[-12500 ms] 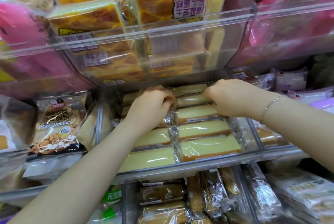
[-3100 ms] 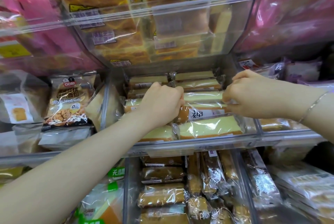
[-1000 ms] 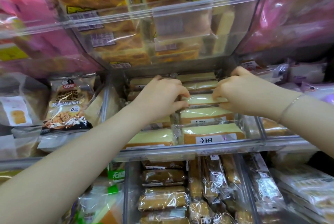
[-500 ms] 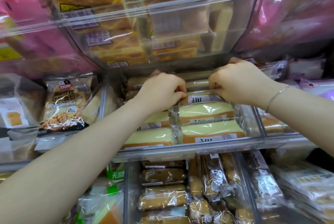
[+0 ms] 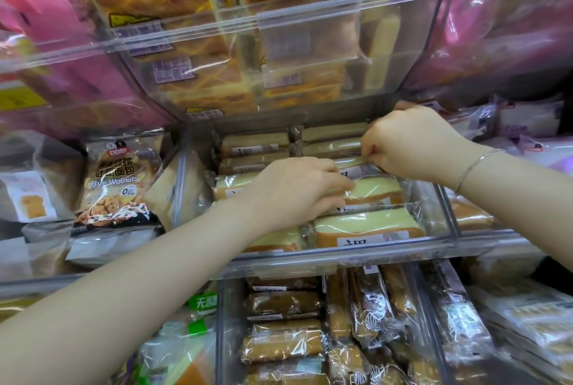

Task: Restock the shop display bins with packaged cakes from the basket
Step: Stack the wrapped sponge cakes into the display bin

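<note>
A clear display bin (image 5: 356, 252) on the middle shelf holds two rows of pale yellow packaged cakes (image 5: 369, 223) in clear wrap. My left hand (image 5: 294, 192) lies over the left row, its fingers resting on a wrapped cake (image 5: 378, 190) in the right row. Further back, my right hand (image 5: 409, 142) pinches the wrapper edge of a cake (image 5: 350, 164) in the right row. More cakes (image 5: 257, 144) fill the back of the bin. No basket is in view.
A clear bin of orange-patterned cakes (image 5: 217, 52) overhangs the shelf above. A Rye Walnuts bread bag (image 5: 114, 179) stands at the left. Brown cake bars (image 5: 285, 341) fill the bin below. Pink packages (image 5: 511, 21) sit at the upper right, white packets (image 5: 527, 117) at the right.
My left hand has moved forward and lower, from the back cake down onto the middle cakes. My right hand stayed at the back right, still pinching a wrapper.
</note>
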`<state>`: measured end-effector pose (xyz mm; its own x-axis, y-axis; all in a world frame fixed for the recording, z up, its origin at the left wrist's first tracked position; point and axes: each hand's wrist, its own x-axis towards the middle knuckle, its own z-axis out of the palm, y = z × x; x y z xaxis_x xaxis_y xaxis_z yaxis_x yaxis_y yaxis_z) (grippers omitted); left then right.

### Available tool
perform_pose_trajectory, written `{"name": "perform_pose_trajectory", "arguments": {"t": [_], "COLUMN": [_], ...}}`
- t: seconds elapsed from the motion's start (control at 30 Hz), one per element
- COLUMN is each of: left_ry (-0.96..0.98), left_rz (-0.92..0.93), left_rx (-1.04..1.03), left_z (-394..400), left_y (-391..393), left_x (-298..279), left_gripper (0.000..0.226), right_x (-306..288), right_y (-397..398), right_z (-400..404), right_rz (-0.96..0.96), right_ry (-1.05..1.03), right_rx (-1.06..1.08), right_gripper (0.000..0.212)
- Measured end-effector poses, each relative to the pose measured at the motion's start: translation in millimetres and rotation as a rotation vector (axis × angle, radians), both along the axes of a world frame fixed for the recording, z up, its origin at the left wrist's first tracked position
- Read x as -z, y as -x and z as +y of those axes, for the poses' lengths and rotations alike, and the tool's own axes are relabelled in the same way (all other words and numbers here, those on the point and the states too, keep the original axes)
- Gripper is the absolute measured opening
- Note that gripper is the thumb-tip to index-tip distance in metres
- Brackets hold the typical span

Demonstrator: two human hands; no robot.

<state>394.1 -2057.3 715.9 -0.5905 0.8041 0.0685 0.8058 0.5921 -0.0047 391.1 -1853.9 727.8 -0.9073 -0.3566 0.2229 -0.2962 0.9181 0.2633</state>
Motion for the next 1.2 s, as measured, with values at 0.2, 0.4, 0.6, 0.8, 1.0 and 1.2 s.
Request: {"name": "perform_pose_trajectory", "arguments": {"t": [0.2, 0.4, 0.6, 0.8, 1.0, 1.2], "left_ry": [-0.016, 0.046, -0.082, -0.112, -0.201, -0.107], "left_rz": [0.036, 0.063, 0.075, 0.127, 0.123, -0.042], "left_rx": [0.03, 0.02, -0.051, -0.117, -0.152, -0.117], "left_z": [5.2, 11.0, 4.7, -9.1, -15.8, -17.3], "left_y": [4.7, 5.8, 7.6, 9.6, 11.1, 15.0], "left_x": [9.6, 5.8, 6.1, 12.1, 7.9, 13.3], "left_gripper": [0.035, 0.034, 0.035, 0.047, 0.045, 0.045], "right_x": [-4.6, -1.8, -3.3, 10.1, 0.6, 8.2], "right_y": [0.3, 0.2, -32.2, -46.5, -29.3, -22.0], "right_z": [-3.6, -0.7, -3.1, -4.9, -7.0, -9.9], "right_rz": [-0.014, -0.039, -0.153, -0.157, -0.185, -0.154], "right_ry": [0.027, 0.002, 0.088, -0.067, 0.016, 0.01], "right_rx": [0.033, -0.016, -0.223, -0.178, -0.1, -0.119], "right_gripper": [0.016, 0.016, 0.022, 0.019, 0.012, 0.021]}}
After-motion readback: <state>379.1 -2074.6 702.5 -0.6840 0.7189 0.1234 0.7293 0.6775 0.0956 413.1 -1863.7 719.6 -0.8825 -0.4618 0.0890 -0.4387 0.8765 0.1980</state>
